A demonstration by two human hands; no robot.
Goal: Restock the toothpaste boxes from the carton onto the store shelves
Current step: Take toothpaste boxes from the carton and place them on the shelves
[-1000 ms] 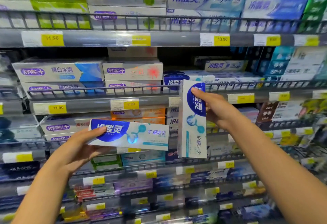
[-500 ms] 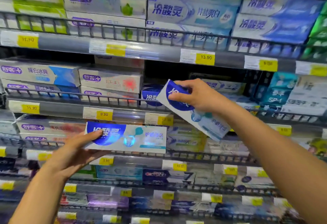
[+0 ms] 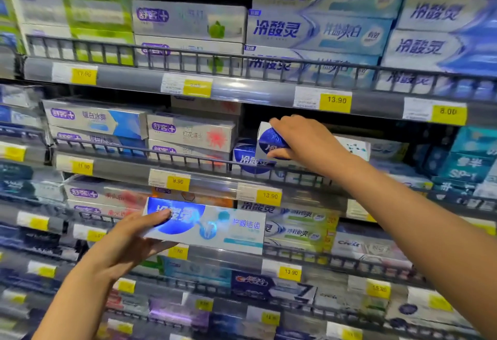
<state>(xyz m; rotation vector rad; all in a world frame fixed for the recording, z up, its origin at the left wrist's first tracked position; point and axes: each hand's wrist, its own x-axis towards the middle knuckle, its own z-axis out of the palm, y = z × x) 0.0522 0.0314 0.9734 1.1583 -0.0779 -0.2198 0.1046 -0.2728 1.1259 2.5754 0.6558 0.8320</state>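
Right hand (image 3: 304,138) has gone up and in since half a second ago: its toothpaste box (image 3: 270,139), then slanted in front of the wire rail (image 3: 188,158), is now past the rail and inside the middle shelf bay.

Head view:
- Right hand clamped over the box from above, thumb under the near edge. Only the box's blue left end shows; the rest is hidden by the hand, so its exact lie is unclear.
- It sits on or just over a matching shelved box (image 3: 246,158); contact can't be confirmed.
- Left hand (image 3: 126,240) grips a second box (image 3: 215,228), thumb across the blue patch, fingers beneath. Long axis level, running left to right, face outward.
- This box hangs in front of the lower shelves, below and left of the bay.
- Carton not in view.

Judgement: right hand is nearer the bay and mid-placement. The left box already lies parallel to the shelf, so it likely needs only lifting up and rightward.
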